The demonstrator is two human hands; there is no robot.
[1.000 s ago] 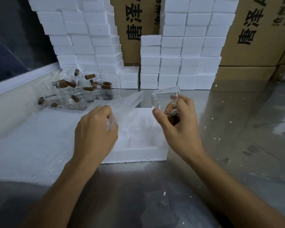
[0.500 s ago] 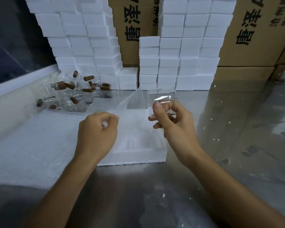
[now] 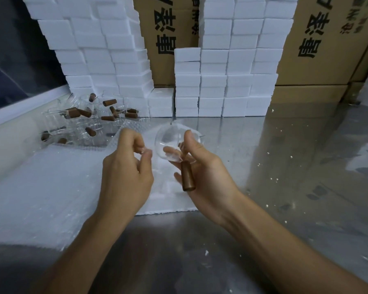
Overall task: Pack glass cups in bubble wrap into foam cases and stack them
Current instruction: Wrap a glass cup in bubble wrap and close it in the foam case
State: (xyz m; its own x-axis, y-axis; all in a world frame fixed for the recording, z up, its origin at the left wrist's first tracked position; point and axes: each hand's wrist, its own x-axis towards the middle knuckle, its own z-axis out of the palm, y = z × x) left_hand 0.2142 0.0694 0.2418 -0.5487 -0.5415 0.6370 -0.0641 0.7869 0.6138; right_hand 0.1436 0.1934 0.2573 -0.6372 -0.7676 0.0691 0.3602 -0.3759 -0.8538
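My right hand (image 3: 202, 172) holds a clear glass cup (image 3: 168, 145) tipped on its side, its brown wooden handle (image 3: 187, 179) pointing toward me across my palm. My left hand (image 3: 125, 172) pinches a piece of clear bubble wrap (image 3: 146, 148) just left of the cup's mouth. Both hands hover over an open white foam case (image 3: 168, 206) on the steel table. A wide sheet of bubble wrap (image 3: 51, 187) lies to the left. Several more glass cups with brown handles (image 3: 83, 119) are heaped at the back left.
Tall stacks of white foam cases (image 3: 221, 81) line the back, with cardboard boxes (image 3: 319, 49) behind and to the right. The shiny steel table (image 3: 295, 166) stretches right, dotted with foam crumbs. A dark wall with a white ledge (image 3: 19, 107) runs along the left.
My right hand has turned the cup over, so the handle now points toward me. My left hand has lifted and moved right with the bubble wrap, close to the cup.
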